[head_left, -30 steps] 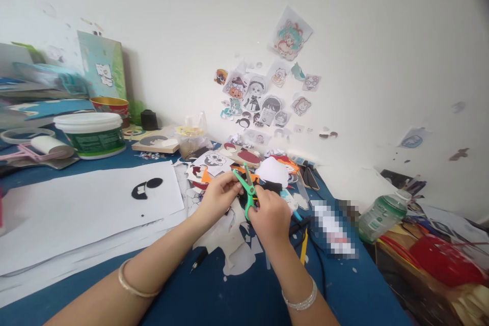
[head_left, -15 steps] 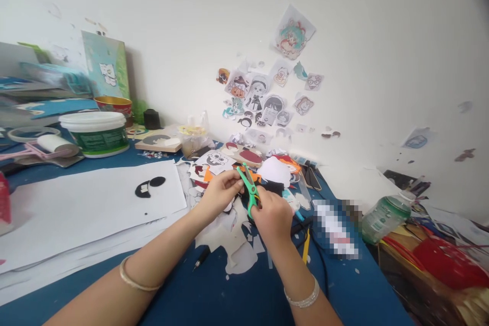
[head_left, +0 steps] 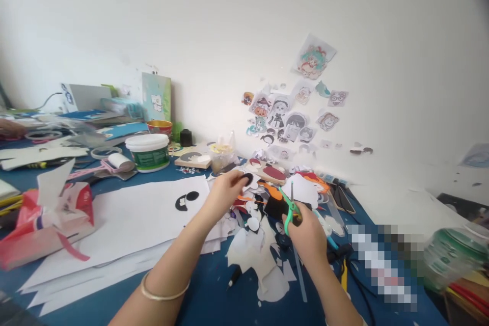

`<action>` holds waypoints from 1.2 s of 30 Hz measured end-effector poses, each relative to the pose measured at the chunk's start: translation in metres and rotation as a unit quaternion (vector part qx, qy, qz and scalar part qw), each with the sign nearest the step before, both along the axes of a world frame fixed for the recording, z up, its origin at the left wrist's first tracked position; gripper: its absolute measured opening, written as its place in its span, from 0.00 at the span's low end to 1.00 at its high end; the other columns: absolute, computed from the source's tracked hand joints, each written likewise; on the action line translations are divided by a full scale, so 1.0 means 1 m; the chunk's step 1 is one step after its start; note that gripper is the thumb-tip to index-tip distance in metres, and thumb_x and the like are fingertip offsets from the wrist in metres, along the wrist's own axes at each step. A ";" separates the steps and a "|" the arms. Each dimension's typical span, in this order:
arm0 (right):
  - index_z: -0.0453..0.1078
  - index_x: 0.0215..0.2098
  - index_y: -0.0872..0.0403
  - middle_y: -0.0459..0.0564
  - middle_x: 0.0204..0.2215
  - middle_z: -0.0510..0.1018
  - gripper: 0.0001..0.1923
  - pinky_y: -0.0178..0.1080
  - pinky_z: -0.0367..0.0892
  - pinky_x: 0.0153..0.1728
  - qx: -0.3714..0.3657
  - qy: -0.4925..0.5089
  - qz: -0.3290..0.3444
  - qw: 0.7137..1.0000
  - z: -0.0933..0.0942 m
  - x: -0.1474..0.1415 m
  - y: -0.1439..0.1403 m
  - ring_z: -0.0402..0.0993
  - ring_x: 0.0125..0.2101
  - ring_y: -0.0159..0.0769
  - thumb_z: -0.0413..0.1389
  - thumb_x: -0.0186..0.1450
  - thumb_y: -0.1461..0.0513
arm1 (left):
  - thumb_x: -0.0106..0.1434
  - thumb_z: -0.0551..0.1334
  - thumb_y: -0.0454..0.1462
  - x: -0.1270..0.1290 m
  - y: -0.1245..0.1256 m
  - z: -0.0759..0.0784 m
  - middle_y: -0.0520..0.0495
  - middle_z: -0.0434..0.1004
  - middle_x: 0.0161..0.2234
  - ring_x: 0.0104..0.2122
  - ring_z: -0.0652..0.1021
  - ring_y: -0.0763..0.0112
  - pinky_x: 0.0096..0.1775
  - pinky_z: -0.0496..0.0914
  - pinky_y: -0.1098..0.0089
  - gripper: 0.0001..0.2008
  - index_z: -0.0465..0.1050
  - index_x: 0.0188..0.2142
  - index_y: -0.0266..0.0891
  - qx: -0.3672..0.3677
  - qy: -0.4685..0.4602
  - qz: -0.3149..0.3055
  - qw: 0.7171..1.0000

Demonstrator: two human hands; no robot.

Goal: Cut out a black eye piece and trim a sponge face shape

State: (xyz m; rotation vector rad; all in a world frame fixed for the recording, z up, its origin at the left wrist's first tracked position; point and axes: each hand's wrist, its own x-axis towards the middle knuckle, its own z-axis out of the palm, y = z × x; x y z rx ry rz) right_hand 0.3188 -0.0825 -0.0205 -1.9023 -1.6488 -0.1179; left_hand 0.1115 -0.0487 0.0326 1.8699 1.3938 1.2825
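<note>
Between the fingertips of my left hand (head_left: 225, 194) is a small black paper cutout (head_left: 248, 179) with a rounded edge. My right hand (head_left: 308, 230) has its fingers in the handles of green scissors (head_left: 291, 208), whose blades stand apart and point up and away. Beneath both hands lies a heap of paper scraps, with a black sheet piece (head_left: 275, 208) beside the scissors and a torn pale scrap (head_left: 252, 252) nearer me. Left of my left hand, black cutout shapes (head_left: 182, 201) lie on a large white sheet (head_left: 141, 214).
A red tissue pack (head_left: 49, 229), a white-lidded tub (head_left: 147, 154) and a tape roll (head_left: 121, 162) stand at the left. Another person's hand (head_left: 13, 128) shows at the far left edge. A black pen (head_left: 234, 276) lies in front; a green-lidded jar (head_left: 454, 254) is at right.
The view has swung left. My hands have moved apart, and the scissors have come away from my left hand. The black cutout now shows clearly in my left fingers.
</note>
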 end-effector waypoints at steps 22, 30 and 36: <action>0.66 0.43 0.55 0.50 0.30 0.73 0.18 0.36 0.58 0.26 0.129 -0.100 0.067 0.984 -0.008 0.005 0.001 0.65 0.33 0.41 0.49 0.54 0.67 | 0.61 0.48 0.42 -0.118 0.012 -0.049 0.44 0.78 0.39 0.41 0.74 0.59 0.44 0.64 0.61 0.18 0.78 0.31 0.41 0.014 0.505 -0.008 0.863; 0.65 0.44 0.56 0.51 0.32 0.73 0.18 0.36 0.59 0.28 0.092 -0.080 0.062 0.991 -0.008 0.006 0.003 0.66 0.35 0.41 0.49 0.54 0.66 | 0.61 0.46 0.47 -0.128 0.024 -0.054 0.41 0.56 0.59 0.55 0.64 0.57 0.52 0.59 0.60 0.27 0.58 0.56 0.37 -0.091 0.416 0.040 0.904; 0.65 0.45 0.55 0.51 0.33 0.73 0.19 0.35 0.60 0.29 0.080 -0.063 0.059 0.993 -0.007 0.006 0.002 0.66 0.36 0.41 0.49 0.54 0.67 | 0.63 0.41 0.47 -0.120 0.022 -0.084 0.39 0.44 0.61 0.60 0.49 0.60 0.57 0.49 0.58 0.31 0.47 0.60 0.31 -0.123 0.435 0.028 0.891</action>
